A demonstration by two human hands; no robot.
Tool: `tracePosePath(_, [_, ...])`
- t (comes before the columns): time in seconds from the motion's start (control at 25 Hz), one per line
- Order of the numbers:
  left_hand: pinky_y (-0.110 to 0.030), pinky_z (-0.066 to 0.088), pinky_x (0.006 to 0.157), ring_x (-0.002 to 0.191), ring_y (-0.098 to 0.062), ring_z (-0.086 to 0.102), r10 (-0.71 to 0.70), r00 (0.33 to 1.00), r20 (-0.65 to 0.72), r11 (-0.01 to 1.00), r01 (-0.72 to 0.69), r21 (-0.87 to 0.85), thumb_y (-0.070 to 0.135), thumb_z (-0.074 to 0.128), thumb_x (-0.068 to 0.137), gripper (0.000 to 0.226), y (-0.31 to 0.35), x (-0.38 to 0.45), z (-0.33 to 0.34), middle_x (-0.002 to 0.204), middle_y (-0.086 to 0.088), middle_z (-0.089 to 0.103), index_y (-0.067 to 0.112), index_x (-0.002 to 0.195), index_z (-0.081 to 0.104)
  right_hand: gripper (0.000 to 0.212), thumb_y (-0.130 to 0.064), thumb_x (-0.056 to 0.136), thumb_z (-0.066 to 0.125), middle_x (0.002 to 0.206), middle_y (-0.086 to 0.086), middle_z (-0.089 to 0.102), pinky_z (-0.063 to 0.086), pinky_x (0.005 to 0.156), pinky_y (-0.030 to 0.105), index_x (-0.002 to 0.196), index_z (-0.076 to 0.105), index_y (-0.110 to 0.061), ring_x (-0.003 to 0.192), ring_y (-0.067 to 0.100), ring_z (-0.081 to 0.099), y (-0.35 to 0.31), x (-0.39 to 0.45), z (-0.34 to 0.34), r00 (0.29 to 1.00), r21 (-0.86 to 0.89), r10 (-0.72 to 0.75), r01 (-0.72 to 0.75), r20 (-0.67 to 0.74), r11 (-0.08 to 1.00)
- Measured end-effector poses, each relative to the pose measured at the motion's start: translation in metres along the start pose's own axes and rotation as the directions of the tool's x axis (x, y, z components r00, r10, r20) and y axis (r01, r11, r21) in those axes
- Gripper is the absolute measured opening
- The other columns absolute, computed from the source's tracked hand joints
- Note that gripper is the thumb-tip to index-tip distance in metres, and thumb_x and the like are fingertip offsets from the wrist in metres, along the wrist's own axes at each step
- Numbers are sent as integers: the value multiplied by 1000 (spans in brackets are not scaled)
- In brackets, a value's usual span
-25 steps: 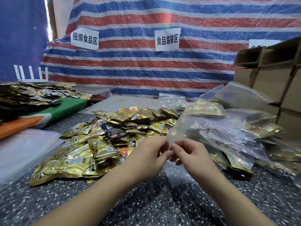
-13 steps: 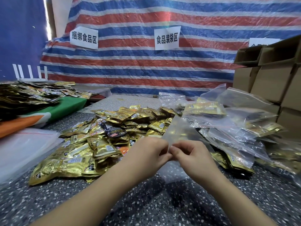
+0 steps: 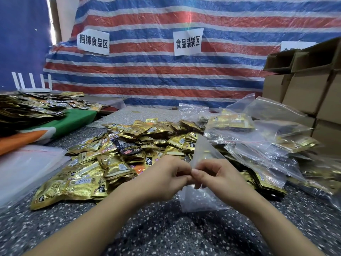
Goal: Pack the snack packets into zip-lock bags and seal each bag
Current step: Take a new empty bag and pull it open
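Head view: clear, empty zip-lock bag (image 3: 203, 154) (crumpled) in both hands' pinching grip.

A red, white and blue striped tarpaulin (image 3: 166, 74) formed the back wall, with white paper signs (image 3: 187, 41) fixed to it. Stacked cardboard boxes (image 3: 306, 89) stood at right. Daylight entered through a narrow gap (image 3: 52, 24) at upper left. The speckled dark tabletop (image 3: 166, 228) filled the foreground.

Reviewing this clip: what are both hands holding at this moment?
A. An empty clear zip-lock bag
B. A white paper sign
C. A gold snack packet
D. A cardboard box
A: the left hand and right hand pinch the edge of an empty clear zip-lock bag.
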State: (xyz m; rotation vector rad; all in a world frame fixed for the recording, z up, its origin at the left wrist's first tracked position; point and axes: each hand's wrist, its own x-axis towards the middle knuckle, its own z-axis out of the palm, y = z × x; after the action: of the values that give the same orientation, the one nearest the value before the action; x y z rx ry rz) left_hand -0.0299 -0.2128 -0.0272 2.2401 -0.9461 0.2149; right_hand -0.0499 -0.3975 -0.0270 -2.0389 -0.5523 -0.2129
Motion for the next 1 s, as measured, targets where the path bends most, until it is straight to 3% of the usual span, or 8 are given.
tracePosePath(0.2, [-19,48,58,61,-6,61,-109,994,-32,926,90,-367,14,56,98,20,4,2,-10,65,8,65,13,82,69,22,-8,93,62,61,7,63,47,54,26,73,70,-3,56,18,56,0,5,-2,987,353,78,-24,-142,935])
tracePosePath(0.36, [-36,50,61,53,-13,60,-403,888,-224,855,278,-437,18,50,100,29,-10,8,-26,60,3,64,1,81,64,28,-7,90,57,49,-2,52,38,50,30,64,54,2,44,9,45,12,10,-17,860,317,244,-102,-449,943])
tracePosePath(0.44, [-42,53,62,54,-14,58,-421,865,-271,884,325,-336,24,49,100,32,-12,7,-25,65,-4,66,2,80,63,30,-9,87,57,49,2,48,35,52,30,62,48,4,45,12,42,13,10,-14,836,261,237,-118,-495,958])
tracePosePath(0.56, [-44,50,63,59,-12,54,-280,900,-334,955,296,-3,33,49,100,23,-8,4,-11,74,-4,63,14,92,59,34,-26,76,58,54,8,46,34,56,36,58,43,-2,54,17,40,12,9,-4,841,175,211,-141,-498,974])
tracePosePath(0.68, [-22,41,59,67,2,50,4,917,-399,977,81,196,29,49,99,22,6,-1,-7,80,17,53,29,121,51,34,-25,77,59,53,7,44,35,54,36,51,42,-12,51,17,42,13,9,-3,826,174,230,-162,-515,971])
tracePosePath(0.8, [-22,48,65,74,5,54,198,964,-176,912,-116,394,42,41,98,29,20,-6,-3,92,19,61,36,123,55,36,-15,86,59,52,9,45,40,49,32,53,48,-9,40,12,47,15,10,-3,820,193,246,-169,-516,967])
tracePosePath(0.92, [-29,49,65,73,-3,52,163,987,-6,815,-131,565,77,28,88,53,20,-10,2,92,14,60,35,106,55,33,-11,86,58,55,11,47,40,44,29,60,47,6,39,12,47,14,11,-2,820,232,277,-181,-500,956])
tracePosePath(1.0, [-28,42,60,70,-4,48,136,991,-2,796,-109,595,73,34,88,46,15,-8,2,84,14,53,31,92,52,29,-10,86,56,52,10,46,38,42,27,60,51,2,38,12,44,14,12,-3,814,279,316,-197,-488,940])
